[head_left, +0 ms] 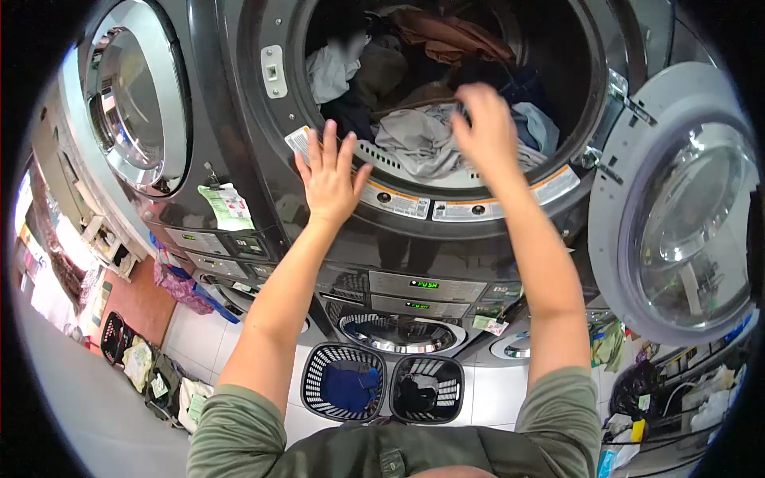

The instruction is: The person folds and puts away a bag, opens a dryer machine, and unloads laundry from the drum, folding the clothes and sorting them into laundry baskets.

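Laundry [422, 95] lies loosely heaped inside the drum [562, 72] of a dark machine [398, 233], a light grey cloth [418, 142] at the near edge of the opening, a brown garment [454, 36] on the far side, a pale piece [331, 73] at the left and a blue-grey piece [539, 127] at the right. The right hand [486, 131] reaches in over the light grey cloth; it is blurred, and I cannot tell whether its grip is clenched on fabric or released. The left hand [331, 179] is at the near left edge of the opening, beside a white label [298, 142], fingers spread, its grip released. The round door [693, 199] stands swung out to the right. Nearer, on the tiled floor [494, 394], a left basket [311, 390] with dark blue cloth [349, 388] sits just beside a right basket [455, 390] with black and grey cloth [421, 394]
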The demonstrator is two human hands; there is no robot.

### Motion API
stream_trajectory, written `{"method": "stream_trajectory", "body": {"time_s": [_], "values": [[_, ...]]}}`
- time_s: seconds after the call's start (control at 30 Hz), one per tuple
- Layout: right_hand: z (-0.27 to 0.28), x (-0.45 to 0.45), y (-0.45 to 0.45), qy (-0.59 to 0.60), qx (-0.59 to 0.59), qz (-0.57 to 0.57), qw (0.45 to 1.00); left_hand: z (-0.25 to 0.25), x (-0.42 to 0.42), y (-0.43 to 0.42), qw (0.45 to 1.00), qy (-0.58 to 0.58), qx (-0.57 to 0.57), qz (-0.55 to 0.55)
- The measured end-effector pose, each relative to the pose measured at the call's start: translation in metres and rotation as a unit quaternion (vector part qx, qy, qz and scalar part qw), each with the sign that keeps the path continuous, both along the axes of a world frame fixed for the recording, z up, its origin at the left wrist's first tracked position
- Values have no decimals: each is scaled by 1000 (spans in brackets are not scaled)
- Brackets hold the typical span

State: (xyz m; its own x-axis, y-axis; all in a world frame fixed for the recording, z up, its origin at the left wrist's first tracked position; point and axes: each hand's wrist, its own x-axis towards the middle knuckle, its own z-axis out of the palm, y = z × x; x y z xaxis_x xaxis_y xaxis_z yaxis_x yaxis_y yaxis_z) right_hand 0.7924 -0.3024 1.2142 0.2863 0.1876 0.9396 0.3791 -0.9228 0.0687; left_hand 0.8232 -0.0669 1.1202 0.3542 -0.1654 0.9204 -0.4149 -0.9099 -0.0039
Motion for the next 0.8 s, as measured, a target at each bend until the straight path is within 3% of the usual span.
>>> {"method": "stream_trajectory", "body": {"time_s": [0.07, 0.1, 0.13, 0.17, 0.2, 0.23, 0.33, 0.4, 0.43, 0.47, 0.5, 0.53, 0.57, 0.6, 0.67, 0.7, 0.73, 0.8], "values": [[34, 38, -16, 41, 5, -169, 985, -3, -1, 2, 1000, -3, 17, -4], [39, 62, -37, 74, -84, -285, 952, -3, 2, 2, 1000, -1, -1, -7], [52, 85, -61, 126, -112, -321, 932, -2, 4, 3, 1000, 2, 2, -5], [75, 93, -74, 185, 108, -224, 951, -2, 4, 3, 1000, -3, -1, -11], [87, 108, -93, 59, 256, -83, 961, -3, 3, 3, 1000, -7, -6, -18], [97, 102, -95, -19, 421, 117, 899, -5, 3, 2, 1000, -2, -8, -20], [91, 33, -76, -86, 328, 125, 932, -3, -1, 0, 1000, 14, -7, -10], [75, -69, -23, 121, 301, 45, 945, 0, -11, -6, 998, 39, -22, -46], [50, -89, -17, 74, 277, 63, 956, 2, -14, -6, 996, 27, -16, -78], [31, -128, -3, 100, 264, 39, 959, 11, -21, -8, 994, 29, -7, -106], [1, -145, -10, 39, 172, 50, 983, 25, -25, -8, 992, 2, -9, -126], [-20, -174, -4, 146, 239, 81, 957, 40, -25, -8, 989, -27, -10, -146], [-48, -191, -10, 214, 193, 15, 957, 55, -10, -6, 984, -67, -4, -163], [-78, -203, -12, 371, 261, -43, 890, 74, 12, -5, 977, -106, 3, -183], [-144, -206, -22, 507, 180, -99, 837, 109, 39, -12, 990, -133, 38, 17], [-186, -212, -35, 559, 110, -114, 814, 125, 48, -15, 972, -213, 58, 76], [-185, -221, -28, 641, 66, -159, 748, 135, 62, -18, 945, -290, 75, 132], [-209, -231, -31, 606, 128, -26, 785, 138, 116, -19, 966, 38, 113, 228]]}}
